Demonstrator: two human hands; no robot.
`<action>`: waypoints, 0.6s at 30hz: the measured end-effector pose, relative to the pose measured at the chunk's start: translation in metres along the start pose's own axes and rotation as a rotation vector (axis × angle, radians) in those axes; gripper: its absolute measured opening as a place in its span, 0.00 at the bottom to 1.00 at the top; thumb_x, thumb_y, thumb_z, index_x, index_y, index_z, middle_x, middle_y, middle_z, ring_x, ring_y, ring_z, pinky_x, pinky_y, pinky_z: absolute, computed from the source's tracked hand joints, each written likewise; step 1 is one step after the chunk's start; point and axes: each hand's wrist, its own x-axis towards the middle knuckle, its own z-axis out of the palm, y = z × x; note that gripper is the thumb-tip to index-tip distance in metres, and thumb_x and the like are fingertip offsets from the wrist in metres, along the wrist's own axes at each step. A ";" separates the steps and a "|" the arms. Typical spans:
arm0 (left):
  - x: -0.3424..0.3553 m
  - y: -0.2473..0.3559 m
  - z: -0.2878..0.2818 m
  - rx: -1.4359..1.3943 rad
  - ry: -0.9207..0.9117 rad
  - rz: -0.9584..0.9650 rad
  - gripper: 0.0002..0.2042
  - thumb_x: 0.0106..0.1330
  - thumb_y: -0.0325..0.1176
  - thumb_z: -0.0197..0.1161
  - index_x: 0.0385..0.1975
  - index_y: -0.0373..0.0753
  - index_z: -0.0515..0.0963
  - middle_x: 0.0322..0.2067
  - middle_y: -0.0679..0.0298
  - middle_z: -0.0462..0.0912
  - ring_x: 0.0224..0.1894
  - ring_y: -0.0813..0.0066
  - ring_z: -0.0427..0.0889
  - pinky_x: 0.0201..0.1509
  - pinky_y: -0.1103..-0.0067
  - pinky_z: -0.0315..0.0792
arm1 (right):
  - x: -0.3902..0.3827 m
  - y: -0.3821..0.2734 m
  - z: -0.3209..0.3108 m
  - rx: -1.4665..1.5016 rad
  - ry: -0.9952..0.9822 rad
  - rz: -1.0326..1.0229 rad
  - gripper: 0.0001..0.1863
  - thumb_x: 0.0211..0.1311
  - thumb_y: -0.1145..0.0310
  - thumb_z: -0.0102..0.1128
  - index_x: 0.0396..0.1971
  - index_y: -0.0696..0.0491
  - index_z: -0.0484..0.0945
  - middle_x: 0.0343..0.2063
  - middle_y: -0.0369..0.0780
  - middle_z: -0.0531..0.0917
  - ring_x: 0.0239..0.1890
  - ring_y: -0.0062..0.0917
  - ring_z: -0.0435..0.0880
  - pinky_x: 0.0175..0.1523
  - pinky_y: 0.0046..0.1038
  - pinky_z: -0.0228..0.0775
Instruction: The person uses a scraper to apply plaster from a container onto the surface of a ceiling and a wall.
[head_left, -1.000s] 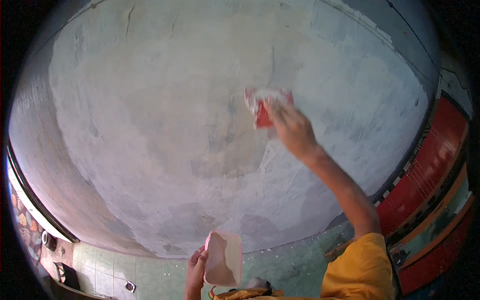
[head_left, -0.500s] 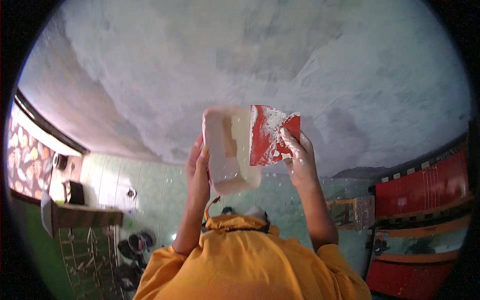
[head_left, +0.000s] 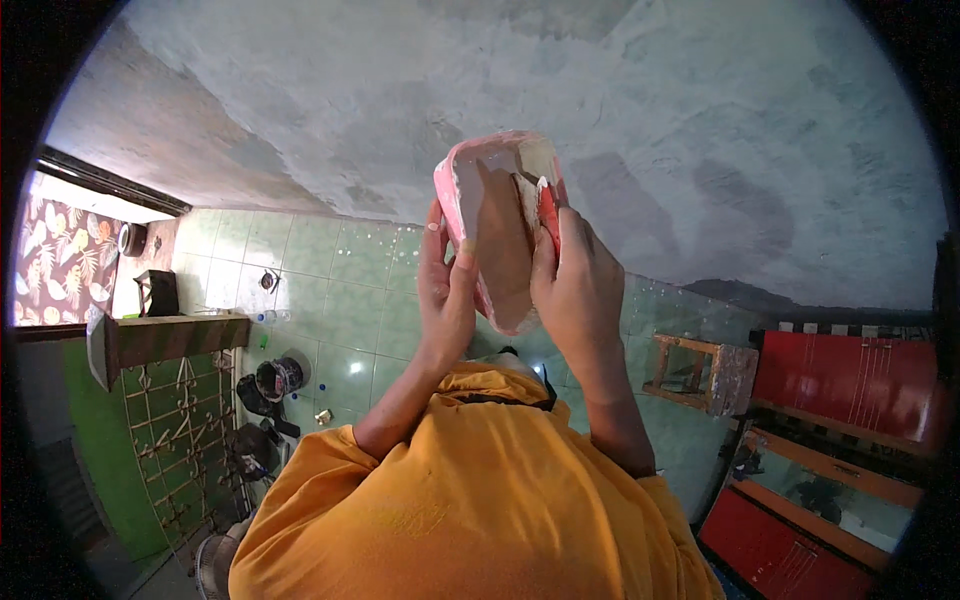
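Observation:
My left hand grips the long left side of a pink plastic tray, which has a pale interior with some light compound in it and is held up in front of my chest. My right hand is closed on a red putty scraper smeared with white, which sits at the tray's right side, partly inside it and mostly hidden by the fingers and tray.
A patchy plastered wall fills the upper view. Below are green floor tiles, a bucket, a wooden stool, a red cabinet, a metal lattice and a patterned mat.
My right hand came down from the wall with the scraper and turned it into the tray. My left hand raised the tray and tilted it. The view swung down toward my body and floor.

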 end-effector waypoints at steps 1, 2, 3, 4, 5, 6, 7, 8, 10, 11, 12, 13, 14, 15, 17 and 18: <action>-0.005 -0.001 0.005 0.010 0.006 -0.029 0.29 0.78 0.34 0.50 0.73 0.29 0.51 0.66 0.56 0.65 0.66 0.72 0.65 0.69 0.75 0.61 | -0.005 0.005 -0.002 0.034 -0.017 0.025 0.12 0.67 0.71 0.56 0.47 0.58 0.74 0.38 0.49 0.83 0.37 0.44 0.86 0.38 0.42 0.77; -0.011 -0.003 0.010 0.019 0.012 -0.058 0.29 0.78 0.34 0.50 0.73 0.29 0.51 0.65 0.56 0.66 0.65 0.72 0.66 0.68 0.75 0.62 | -0.009 0.009 -0.004 0.067 -0.035 0.049 0.12 0.67 0.71 0.57 0.47 0.59 0.74 0.37 0.49 0.84 0.37 0.44 0.86 0.38 0.42 0.77; -0.014 -0.006 0.017 0.011 0.043 -0.060 0.28 0.78 0.35 0.50 0.73 0.30 0.52 0.64 0.56 0.67 0.65 0.72 0.66 0.68 0.74 0.62 | -0.013 0.014 -0.006 0.072 -0.039 0.046 0.12 0.67 0.71 0.57 0.47 0.59 0.74 0.37 0.49 0.84 0.37 0.44 0.86 0.38 0.42 0.77; -0.017 -0.007 0.020 0.015 0.049 -0.059 0.28 0.78 0.35 0.50 0.73 0.30 0.52 0.64 0.56 0.67 0.65 0.72 0.66 0.68 0.74 0.62 | -0.018 0.019 -0.010 0.117 -0.022 0.074 0.12 0.67 0.70 0.57 0.47 0.59 0.74 0.36 0.49 0.84 0.36 0.42 0.86 0.38 0.40 0.77; -0.020 -0.007 0.024 0.007 0.060 -0.086 0.28 0.78 0.36 0.50 0.72 0.30 0.53 0.63 0.56 0.68 0.65 0.73 0.66 0.68 0.75 0.62 | -0.022 0.024 -0.014 0.163 -0.006 0.101 0.12 0.68 0.69 0.58 0.46 0.59 0.74 0.34 0.49 0.84 0.35 0.40 0.87 0.37 0.38 0.77; -0.022 -0.008 0.028 -0.002 0.070 -0.109 0.28 0.78 0.37 0.49 0.72 0.30 0.54 0.63 0.56 0.68 0.65 0.73 0.66 0.68 0.75 0.62 | -0.025 0.030 -0.020 0.169 -0.008 0.093 0.12 0.68 0.69 0.58 0.46 0.59 0.74 0.34 0.49 0.84 0.35 0.40 0.87 0.37 0.38 0.77; -0.024 -0.007 0.031 0.002 0.078 -0.103 0.28 0.78 0.37 0.49 0.72 0.30 0.54 0.63 0.56 0.68 0.65 0.73 0.66 0.68 0.75 0.62 | -0.028 0.036 -0.027 0.323 0.017 0.215 0.11 0.69 0.68 0.58 0.45 0.59 0.75 0.33 0.48 0.84 0.34 0.36 0.87 0.37 0.35 0.77; -0.028 -0.005 0.034 -0.015 0.089 -0.139 0.28 0.79 0.39 0.49 0.72 0.30 0.54 0.63 0.56 0.69 0.65 0.73 0.67 0.68 0.75 0.62 | -0.030 0.043 -0.032 0.478 0.040 0.338 0.11 0.70 0.67 0.57 0.44 0.59 0.76 0.31 0.47 0.84 0.33 0.31 0.87 0.36 0.33 0.76; -0.032 -0.006 0.042 -0.039 0.091 -0.168 0.28 0.79 0.40 0.49 0.72 0.30 0.55 0.63 0.56 0.69 0.64 0.73 0.68 0.68 0.75 0.62 | -0.036 0.068 -0.037 0.582 0.063 0.388 0.11 0.71 0.66 0.58 0.42 0.59 0.77 0.33 0.42 0.84 0.34 0.22 0.84 0.39 0.27 0.75; -0.033 -0.011 0.042 -0.074 0.103 -0.194 0.29 0.79 0.41 0.50 0.72 0.30 0.56 0.63 0.56 0.69 0.64 0.72 0.68 0.68 0.75 0.62 | -0.040 0.079 -0.037 0.791 0.097 0.480 0.12 0.70 0.66 0.60 0.44 0.59 0.77 0.35 0.39 0.83 0.34 0.18 0.81 0.39 0.26 0.74; -0.034 -0.013 0.045 -0.109 0.115 -0.222 0.29 0.78 0.42 0.50 0.71 0.30 0.56 0.64 0.55 0.69 0.64 0.72 0.69 0.68 0.76 0.63 | -0.044 0.090 -0.035 0.999 0.130 0.574 0.13 0.69 0.66 0.62 0.46 0.59 0.78 0.37 0.35 0.82 0.34 0.15 0.79 0.40 0.24 0.74; -0.035 -0.012 0.047 -0.111 0.115 -0.216 0.29 0.78 0.42 0.50 0.71 0.30 0.56 0.64 0.55 0.69 0.64 0.72 0.69 0.68 0.76 0.63 | -0.045 0.099 -0.034 1.074 0.143 0.607 0.14 0.68 0.68 0.63 0.48 0.58 0.78 0.41 0.35 0.82 0.35 0.16 0.81 0.39 0.23 0.75; -0.036 -0.010 0.049 -0.140 0.119 -0.239 0.29 0.78 0.42 0.51 0.71 0.30 0.56 0.63 0.56 0.70 0.64 0.72 0.69 0.68 0.76 0.63 | -0.048 0.105 -0.033 1.075 0.144 0.600 0.14 0.68 0.68 0.63 0.48 0.58 0.78 0.41 0.35 0.82 0.35 0.16 0.81 0.39 0.23 0.75; -0.037 -0.009 0.052 -0.169 0.123 -0.260 0.30 0.78 0.43 0.51 0.71 0.29 0.56 0.63 0.56 0.70 0.64 0.72 0.69 0.68 0.77 0.62 | -0.048 0.105 -0.033 1.155 0.171 0.721 0.14 0.67 0.67 0.63 0.48 0.57 0.78 0.41 0.35 0.83 0.36 0.16 0.82 0.38 0.22 0.76; -0.039 -0.014 0.052 -0.185 0.135 -0.260 0.30 0.78 0.43 0.51 0.71 0.29 0.57 0.63 0.57 0.70 0.64 0.73 0.68 0.68 0.77 0.62 | -0.049 0.106 -0.034 1.285 0.219 0.870 0.14 0.66 0.67 0.64 0.49 0.55 0.79 0.41 0.33 0.83 0.36 0.17 0.84 0.35 0.22 0.77; -0.041 -0.014 0.052 -0.199 0.144 -0.265 0.29 0.78 0.42 0.51 0.71 0.29 0.57 0.63 0.57 0.70 0.65 0.73 0.68 0.68 0.77 0.62 | -0.049 0.109 -0.036 1.288 0.226 0.848 0.14 0.66 0.67 0.64 0.49 0.55 0.79 0.41 0.33 0.83 0.36 0.17 0.84 0.35 0.22 0.77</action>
